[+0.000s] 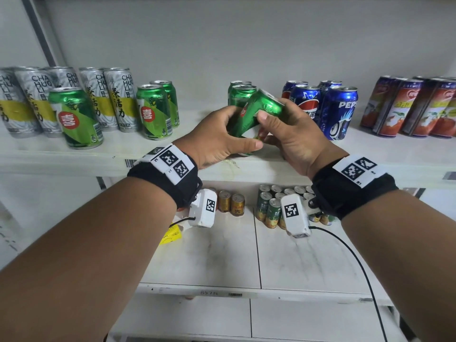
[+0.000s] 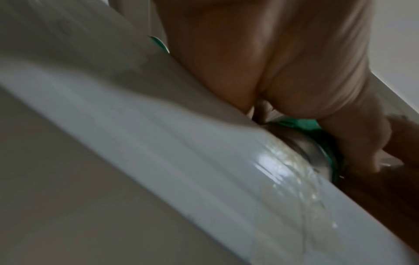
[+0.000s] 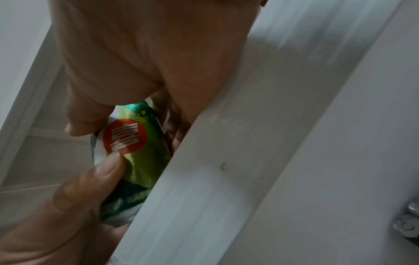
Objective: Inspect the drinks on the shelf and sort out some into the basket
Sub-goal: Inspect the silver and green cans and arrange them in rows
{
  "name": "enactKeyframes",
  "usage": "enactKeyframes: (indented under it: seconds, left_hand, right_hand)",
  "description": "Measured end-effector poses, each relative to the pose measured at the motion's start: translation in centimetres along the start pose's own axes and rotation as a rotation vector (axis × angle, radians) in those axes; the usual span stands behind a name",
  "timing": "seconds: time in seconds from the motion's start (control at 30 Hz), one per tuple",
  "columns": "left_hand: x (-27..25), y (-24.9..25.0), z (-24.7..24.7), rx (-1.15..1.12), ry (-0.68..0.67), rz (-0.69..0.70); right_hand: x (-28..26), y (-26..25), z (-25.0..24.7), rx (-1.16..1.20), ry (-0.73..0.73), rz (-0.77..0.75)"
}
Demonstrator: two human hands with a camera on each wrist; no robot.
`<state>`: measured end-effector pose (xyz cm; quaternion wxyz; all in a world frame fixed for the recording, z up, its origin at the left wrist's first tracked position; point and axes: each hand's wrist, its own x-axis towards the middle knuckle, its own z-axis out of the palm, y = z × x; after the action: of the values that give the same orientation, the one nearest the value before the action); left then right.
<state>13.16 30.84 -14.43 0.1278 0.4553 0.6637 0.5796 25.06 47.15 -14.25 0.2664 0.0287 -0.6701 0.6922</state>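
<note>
Both hands hold one green can (image 1: 256,114) tilted over the front of the white shelf (image 1: 74,156), its top leaning up and to the right. My left hand (image 1: 222,134) grips its lower part, with the thumb across the front. My right hand (image 1: 288,134) grips the upper part, thumb on the can's side. In the right wrist view the can (image 3: 138,152) shows a red round logo between two thumbs. The left wrist view shows the can's silver bottom (image 2: 310,148) at the shelf edge (image 2: 204,161). No basket is in view.
More green cans (image 1: 153,112) and tall grey-and-yellow cans (image 1: 118,99) stand at the left, blue Pepsi cans (image 1: 338,112) and red cans (image 1: 407,107) at the right. Two green cans (image 1: 240,92) stand behind the held one. Small cans (image 1: 271,208) sit on the lower shelf.
</note>
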Motion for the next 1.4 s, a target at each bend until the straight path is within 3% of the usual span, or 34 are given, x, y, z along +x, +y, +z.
enactKeyframes:
  seconds: [0.33, 0.57, 0.77, 0.97, 1.1, 1.2, 1.4]
  left_hand:
    - [-0.2, 0.5, -0.1, -0.082, 0.007, -0.005]
    - [-0.8, 1.7, -1.6, 0.050, 0.042, 0.026]
    - [-2.8, 4.1, -6.7, 0.272, 0.105, 0.027]
    - [-3.6, 4.8, -11.6, 0.313, 0.173, 0.030]
    - [-3.6, 5.6, -14.1, 0.378, 0.110, 0.031]
    - [-3.2, 6.2, -15.8, 0.499, 0.047, 0.036]
    - [-0.7, 6.7, -19.2, 0.918, 0.121, 0.080]
  right_hand:
    - [0.2, -0.1, 0.2, 0.014, 0.031, -0.003]
    - [0.9, -1.2, 2.3, -0.038, 0.104, -0.019]
    - [2.2, -3.0, 7.3, -0.298, 0.029, -0.061]
    - [4.4, -6.5, 13.1, -0.813, -0.001, -0.159]
    - [5.8, -8.1, 15.7, -1.012, 0.008, -0.175]
    - [6.5, -8.4, 16.2, -1.115, 0.002, -0.153]
    - [9.3, -7.0, 15.8, -1.250, -0.006, -0.091]
